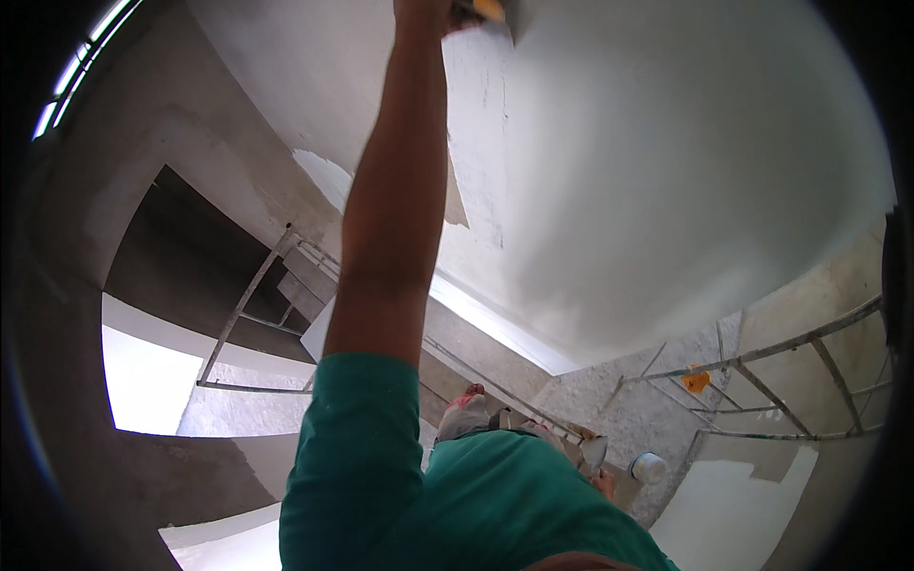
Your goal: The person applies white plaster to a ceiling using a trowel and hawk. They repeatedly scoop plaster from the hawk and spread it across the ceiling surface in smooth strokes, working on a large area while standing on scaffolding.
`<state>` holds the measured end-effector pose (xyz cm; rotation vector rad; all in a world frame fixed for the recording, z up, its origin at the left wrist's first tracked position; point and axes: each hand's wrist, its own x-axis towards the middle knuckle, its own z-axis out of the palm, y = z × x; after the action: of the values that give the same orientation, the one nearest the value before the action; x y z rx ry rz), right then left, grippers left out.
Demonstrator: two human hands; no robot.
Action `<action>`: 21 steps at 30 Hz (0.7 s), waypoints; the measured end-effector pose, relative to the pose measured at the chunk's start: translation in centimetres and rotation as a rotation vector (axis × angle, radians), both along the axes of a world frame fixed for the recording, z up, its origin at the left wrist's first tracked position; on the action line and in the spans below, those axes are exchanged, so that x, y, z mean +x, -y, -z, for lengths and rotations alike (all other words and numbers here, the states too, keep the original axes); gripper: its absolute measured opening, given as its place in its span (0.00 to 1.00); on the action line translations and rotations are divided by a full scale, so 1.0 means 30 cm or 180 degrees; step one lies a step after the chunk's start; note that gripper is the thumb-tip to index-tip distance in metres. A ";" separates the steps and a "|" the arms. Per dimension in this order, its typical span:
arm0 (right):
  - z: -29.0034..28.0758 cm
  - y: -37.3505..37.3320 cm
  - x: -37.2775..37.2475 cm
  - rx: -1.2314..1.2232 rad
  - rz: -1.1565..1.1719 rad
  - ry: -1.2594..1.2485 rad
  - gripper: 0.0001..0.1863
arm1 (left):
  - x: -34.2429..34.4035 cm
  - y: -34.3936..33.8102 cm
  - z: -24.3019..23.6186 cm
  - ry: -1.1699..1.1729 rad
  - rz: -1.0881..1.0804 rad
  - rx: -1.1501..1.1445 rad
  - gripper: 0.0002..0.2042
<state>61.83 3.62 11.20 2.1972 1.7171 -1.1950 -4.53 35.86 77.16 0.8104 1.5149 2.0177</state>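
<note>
My left arm reaches far up to the top edge of the picture. There my left hand (419,9), partly cut off, is closed on a putty knife (489,9) with an orange-yellow part, its blade at the smooth whitish plastered surface (647,162). Streaks and an uncoated beige patch lie beside my forearm. Low beside my body is my right hand (605,483), small and half hidden by my green shirt. It is closed on what looks like a scraper (594,449) with a flat grey blade.
I am up on a platform between metal scaffold frames, one at the left (233,319) and one at the right (809,338). A white bucket (648,467) stands to the lower right. Beyond it an orange object (696,381) shows by the right frame. A barred window (76,71) glows upper left.
</note>
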 end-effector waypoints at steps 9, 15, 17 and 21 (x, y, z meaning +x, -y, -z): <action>0.098 0.136 0.122 -0.0466 0.0795 -0.0530 0.10 | -0.082 0.253 0.601 0.0328 0.0262 0.1001 0.22; -0.023 0.116 0.177 -0.0570 0.0559 -0.0189 0.12 | -0.058 0.438 1.890 0.2113 -0.0560 -0.0241 0.14; -0.116 0.136 0.137 -0.0650 0.0996 -0.0244 0.15 | 0.006 0.382 2.088 0.2490 -0.0557 -0.0802 0.14; -0.239 0.166 0.009 -0.0745 0.1412 -0.0040 0.16 | 0.009 0.263 2.301 0.2621 -0.0519 -0.0822 0.13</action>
<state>62.09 -1.36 18.37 2.4908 1.0485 -1.4125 -4.28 27.98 8.13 -0.2509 1.3048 1.8462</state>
